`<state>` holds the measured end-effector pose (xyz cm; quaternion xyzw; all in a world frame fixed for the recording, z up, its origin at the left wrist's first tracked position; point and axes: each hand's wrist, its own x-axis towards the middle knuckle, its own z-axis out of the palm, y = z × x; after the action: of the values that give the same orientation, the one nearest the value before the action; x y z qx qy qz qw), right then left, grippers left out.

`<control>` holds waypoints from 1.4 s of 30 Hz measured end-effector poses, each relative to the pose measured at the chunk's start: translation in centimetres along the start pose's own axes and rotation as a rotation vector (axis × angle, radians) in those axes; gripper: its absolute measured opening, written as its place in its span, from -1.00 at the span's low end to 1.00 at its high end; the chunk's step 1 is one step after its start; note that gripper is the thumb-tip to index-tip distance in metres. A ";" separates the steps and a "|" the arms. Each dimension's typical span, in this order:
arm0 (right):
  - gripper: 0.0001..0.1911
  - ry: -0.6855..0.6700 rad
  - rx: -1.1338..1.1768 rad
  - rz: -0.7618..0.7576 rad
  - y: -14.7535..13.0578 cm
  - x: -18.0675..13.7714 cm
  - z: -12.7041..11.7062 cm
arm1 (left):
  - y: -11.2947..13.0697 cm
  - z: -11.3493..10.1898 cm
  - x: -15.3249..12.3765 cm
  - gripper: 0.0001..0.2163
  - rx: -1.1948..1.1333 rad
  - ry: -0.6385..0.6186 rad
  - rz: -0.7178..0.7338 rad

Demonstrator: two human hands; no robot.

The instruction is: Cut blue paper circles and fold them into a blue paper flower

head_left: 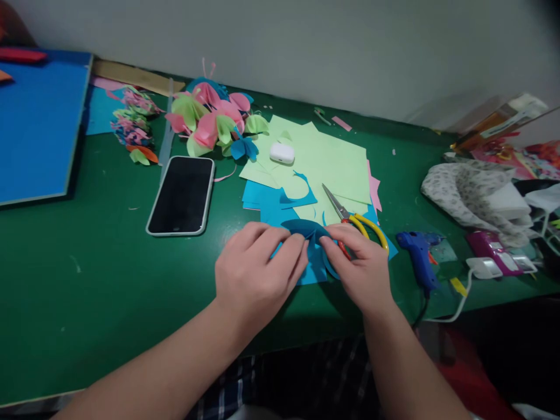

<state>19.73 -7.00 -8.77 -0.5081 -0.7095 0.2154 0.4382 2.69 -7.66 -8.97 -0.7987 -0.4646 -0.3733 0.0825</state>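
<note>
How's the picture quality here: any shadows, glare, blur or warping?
Head view: dim, uneven light, with the top right corner darkened; soft shadows on the green table near the left hand and right hand; no strong glare on the phone; the patterned cloth toward the right edge looks soft and perhaps stretched.

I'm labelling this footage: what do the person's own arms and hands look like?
The left hand and right hand are bare, without gloves; no ring or watch shows. No sleeve covers the visible forearms. Dark checked cloth with pale lines shows below them.
</note>
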 end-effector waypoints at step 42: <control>-0.85 0.115 -0.254 -0.328 -0.9 -0.2 1.5 | 0.2 0.7 0.5 -0.90 -0.162 0.033 -0.261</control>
<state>17.96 -7.30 -8.91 -0.4482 -0.7780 0.0208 0.4397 3.39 -7.14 -9.11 -0.7294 -0.5314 -0.4301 -0.0237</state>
